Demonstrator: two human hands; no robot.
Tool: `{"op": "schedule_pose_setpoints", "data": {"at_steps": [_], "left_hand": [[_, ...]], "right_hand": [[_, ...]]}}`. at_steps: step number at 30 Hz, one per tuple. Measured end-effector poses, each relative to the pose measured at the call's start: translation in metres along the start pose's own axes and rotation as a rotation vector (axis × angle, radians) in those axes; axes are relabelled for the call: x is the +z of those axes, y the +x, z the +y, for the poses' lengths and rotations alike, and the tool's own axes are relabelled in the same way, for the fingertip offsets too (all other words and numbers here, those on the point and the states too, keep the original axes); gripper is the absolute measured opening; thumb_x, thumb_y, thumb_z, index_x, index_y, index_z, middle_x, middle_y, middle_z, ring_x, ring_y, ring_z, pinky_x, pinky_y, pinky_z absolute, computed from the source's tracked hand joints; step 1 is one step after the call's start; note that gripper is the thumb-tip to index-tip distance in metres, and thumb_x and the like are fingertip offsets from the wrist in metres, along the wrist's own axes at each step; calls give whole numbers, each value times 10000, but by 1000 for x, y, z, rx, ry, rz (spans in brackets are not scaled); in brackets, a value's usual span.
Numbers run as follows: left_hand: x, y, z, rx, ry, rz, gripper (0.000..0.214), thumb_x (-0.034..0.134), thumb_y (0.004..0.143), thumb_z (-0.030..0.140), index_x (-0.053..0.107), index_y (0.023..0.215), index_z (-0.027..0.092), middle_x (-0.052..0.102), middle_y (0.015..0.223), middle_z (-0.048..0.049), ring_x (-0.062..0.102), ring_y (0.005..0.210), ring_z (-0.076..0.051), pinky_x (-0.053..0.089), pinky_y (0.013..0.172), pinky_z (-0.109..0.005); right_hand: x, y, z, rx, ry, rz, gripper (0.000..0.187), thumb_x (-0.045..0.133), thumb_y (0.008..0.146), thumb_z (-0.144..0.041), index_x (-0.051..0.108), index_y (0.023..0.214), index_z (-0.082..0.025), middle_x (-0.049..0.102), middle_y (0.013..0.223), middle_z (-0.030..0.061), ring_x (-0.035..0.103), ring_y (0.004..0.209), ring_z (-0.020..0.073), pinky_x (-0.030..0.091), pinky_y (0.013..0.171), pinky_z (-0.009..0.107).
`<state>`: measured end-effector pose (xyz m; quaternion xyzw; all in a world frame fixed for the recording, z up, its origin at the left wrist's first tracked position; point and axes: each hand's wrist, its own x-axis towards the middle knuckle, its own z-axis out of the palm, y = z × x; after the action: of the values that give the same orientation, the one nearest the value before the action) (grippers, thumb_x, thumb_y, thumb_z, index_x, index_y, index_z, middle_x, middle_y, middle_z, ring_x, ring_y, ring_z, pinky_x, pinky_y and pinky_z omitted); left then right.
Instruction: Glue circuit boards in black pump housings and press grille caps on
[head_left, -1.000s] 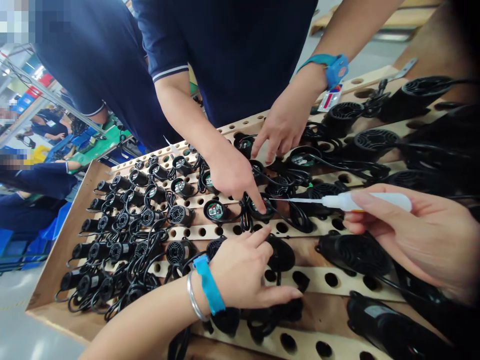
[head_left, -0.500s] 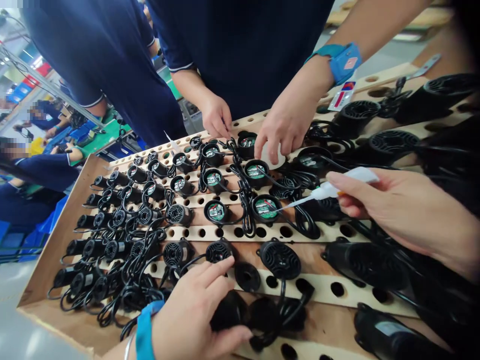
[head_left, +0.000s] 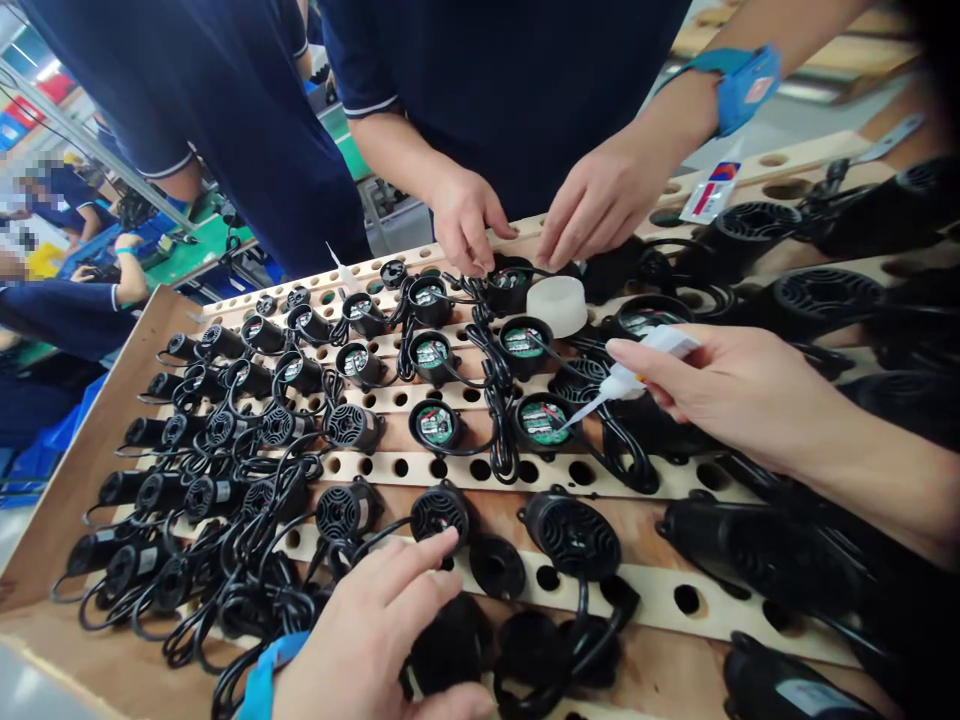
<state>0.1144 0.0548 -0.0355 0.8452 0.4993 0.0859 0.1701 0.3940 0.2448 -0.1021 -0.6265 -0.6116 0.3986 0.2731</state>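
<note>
My right hand (head_left: pixel 757 400) grips a small white squeeze bottle (head_left: pixel 630 376) with a long thin nozzle. The nozzle tip is at the green circuit board (head_left: pixel 544 424) inside an open round black housing; I cannot tell whether it touches. My left hand (head_left: pixel 367 630), with a blue wrist strap, has its fingers spread. Its index fingertip is at the lower edge of a black housing with a slotted cover (head_left: pixel 439 512). Under the palm's right side sits another dark housing (head_left: pixel 450 640), partly covered.
A wooden tray (head_left: pixel 45 560) with drilled slats (head_left: pixel 510 470) holds rows of black housings and coiled cables. Across it, a co-worker's two hands (head_left: pixel 469 220) work at an open housing. A translucent round tub (head_left: pixel 556 305) and a white tube (head_left: pixel 712 190) sit among the housings.
The nozzle tip has moved further in over the circuit board. The co-worker's hand has left the round tub and come beside the other hand. My left hand stays near the same housing.
</note>
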Motion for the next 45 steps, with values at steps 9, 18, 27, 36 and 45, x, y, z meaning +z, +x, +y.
{"op": "schedule_pose_setpoints", "data": {"at_steps": [9,18,27,36,45], "left_hand": [[4,-2,-4,6,21,-70,577,652,812,549,546,1243,181,605,1326,-145,634,1149,-263,563,946,-353],[4,0,-4,52,79,-53,564,650,813,549,559,1206,156,621,1304,-146,648,1131,-248,568,932,-350],[6,-4,-7,26,72,-104,592,636,830,551,507,1274,181,579,1364,-125,612,1187,-230,541,976,-321],[8,-6,-8,36,70,-113,605,649,822,543,502,1285,182,574,1370,-124,604,1200,-231,535,988,-336],[7,-2,-7,65,81,-43,582,653,817,540,544,1237,152,614,1312,-151,637,1153,-246,563,941,-341]], "right_hand": [[1,-1,-9,8,-62,-20,742,463,569,-927,504,520,-188,490,496,5,463,517,132,350,561,292],[1,-1,-21,-37,-86,-12,776,419,510,-973,521,497,-204,444,456,-5,397,474,121,338,566,310],[2,2,-19,-47,-91,-29,822,390,502,-990,616,541,-201,487,489,2,406,483,124,321,542,314],[2,4,-11,-78,-87,-32,761,445,571,-941,603,538,-198,526,517,5,428,492,121,334,558,311],[3,3,-19,-89,-52,-8,775,462,518,-959,585,505,-194,517,508,7,421,491,121,335,561,315]]}}
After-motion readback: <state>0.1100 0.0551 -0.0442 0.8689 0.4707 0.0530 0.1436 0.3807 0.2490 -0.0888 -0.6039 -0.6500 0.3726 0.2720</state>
